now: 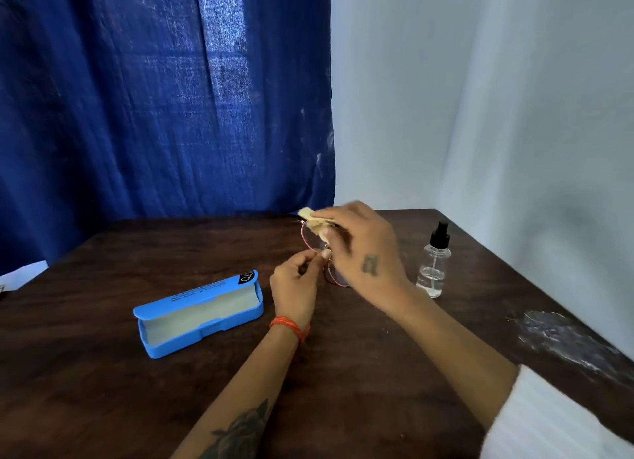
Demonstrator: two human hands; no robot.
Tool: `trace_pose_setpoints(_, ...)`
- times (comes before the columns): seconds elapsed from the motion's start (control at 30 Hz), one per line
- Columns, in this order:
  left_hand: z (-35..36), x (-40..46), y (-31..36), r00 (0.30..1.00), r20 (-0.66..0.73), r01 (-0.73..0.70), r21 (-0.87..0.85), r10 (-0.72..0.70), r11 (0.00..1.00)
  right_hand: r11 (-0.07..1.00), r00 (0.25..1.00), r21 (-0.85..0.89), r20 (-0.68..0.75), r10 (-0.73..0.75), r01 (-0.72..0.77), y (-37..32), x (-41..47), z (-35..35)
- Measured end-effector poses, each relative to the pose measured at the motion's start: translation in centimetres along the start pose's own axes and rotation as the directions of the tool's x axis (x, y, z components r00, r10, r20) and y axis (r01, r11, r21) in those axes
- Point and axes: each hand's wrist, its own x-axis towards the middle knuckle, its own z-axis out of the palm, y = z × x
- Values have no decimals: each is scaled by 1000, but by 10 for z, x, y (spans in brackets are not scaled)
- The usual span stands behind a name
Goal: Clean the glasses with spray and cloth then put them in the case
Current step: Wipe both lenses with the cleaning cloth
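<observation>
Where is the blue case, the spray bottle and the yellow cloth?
blue case (192, 342), head view, on its front wall.
spray bottle (433, 269), head view, on its clear body.
yellow cloth (307, 213), head view, on the corner sticking out past the fingers.

Single head cam, wide-angle, looking forward and down over the dark wooden table (103, 372) from the person's seat. Both forearms enter from the bottom edge, close to the lens. Faces the blue curtain (154, 98) and the white wall (514, 98) corner behind. No second view.
</observation>
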Motion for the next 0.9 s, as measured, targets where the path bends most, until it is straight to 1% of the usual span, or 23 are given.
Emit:
trace_pose_setpoints(0.03, 0, 0, -1, 1000, 2, -4, 32, 4, 999, 979, 988, -146, 81, -129, 140, -3, 8, 3)
trace_pose_setpoints(0.07, 0, 0, -1, 1000, 3, -4, 61, 4, 998, 931, 961, -269, 188, -201, 247, -7, 14, 7)
trace_pose_setpoints(0.1, -1, 0, -1, 1000, 5, 0, 78, 0, 997, 873, 931, -366, 288, -224, 323, -9, 18, 11)
trace_pose_setpoints(0.17, -1, 0, -1, 1000, 11, 2, 91, -3, 996, 781, 890, -479, 405, -207, 400, -12, 22, 17)
trace_pose_setpoints(0.23, -1, 0, -2, 1000, -2, 11, 102, -11, 995, 740, 873, -522, 454, -179, 423, -15, 22, 19)
trace_pose_setpoints(0.33, 0, 0, -3, 1000, -25, 21, 107, -19, 994, 725, 855, -528, 491, -165, 443, -19, 18, 17)
trace_pose_setpoints(0.47, 1, 0, -4, 999, -36, 4, 55, -2, 998, 759, 841, -479, 515, -164, 441, -12, 8, 18)
trace_pose_setpoints(0.53, 1, 1, -5, 1000, -17, 8, 11, -7, 1000, 796, 855, -439, 486, -179, 416, -3, 1, 17)
trace_pose_setpoints(0.6, 1, 1, -7, 1000, 19, 6, -22, -5, 1000, 883, 896, -342, 413, -165, 321, 7, -3, 13)
trace_pose_setpoints(0.63, 1, 2, -8, 1000, 29, 5, -46, -3, 999, 937, 919, -258, 374, -128, 235, 13, -4, 10)
trace_pose_setpoints(0.67, 0, 4, -9, 999, 32, 9, -78, -6, 997, 979, 935, -159, 348, -64, 126, 18, -6, 6)
trace_pose_setpoints(0.7, -1, 6, -9, 999, 33, 20, -120, -16, 993, 999, 942, -52, 335, 18, -1, 23, -7, 2)
trace_pose_setpoints(0.73, -3, 8, -9, 999, 39, 40, -164, -34, 986, 984, 937, 88, 328, 116, -153, 30, -8, -2)
trace_pose_setpoints(0.77, -4, 11, -9, 997, 53, 72, -209, -62, 975, 910, 917, 263, 328, 228, -321, 37, -8, -8)
trace_pose_setpoints(0.8, -5, 12, -9, 993, 75, 112, -260, -96, 959, 763, 885, 459, 326, 333, -456, 45, -10, -15)
trace_pose_setpoints(0.83, -6, 14, -8, 986, 105, 156, -313, -129, 937, 580, 847, 622, 322, 423, -526, 54, -12, -20)
trace_pose_setpoints(0.87, -7, 14, -7, 977, 139, 199, -364, -159, 910, 418, 806, 724, 326, 494, -549, 64, -15, -25)
trace_pose_setpoints(0.9, -8, 14, -6, 969, 171, 234, -413, -177, 880, 318, 767, 762, 340, 544, -563, 73, -20, -30)
